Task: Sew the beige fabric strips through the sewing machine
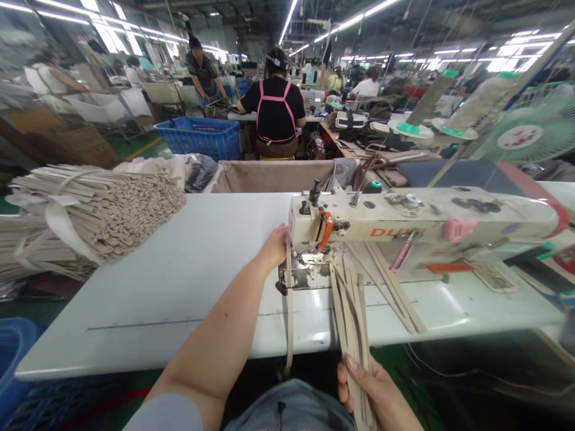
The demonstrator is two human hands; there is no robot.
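My left hand (275,244) reaches to the left side of the sewing machine (404,224) head, by the needle area; its fingers are hidden behind the machine. A beige strap (289,311) hangs from there over the table's front edge. My right hand (375,392) is closed around a bunch of long beige fabric strips (351,299) that run from my lap up onto the table toward the needle plate.
A big pile of beige strips (90,206) lies at the table's (179,287) left end. More strips (390,293) lie under the machine arm. Thread cones (431,102), a fan (534,129), a blue crate (200,136) and seated workers (275,108) are behind.
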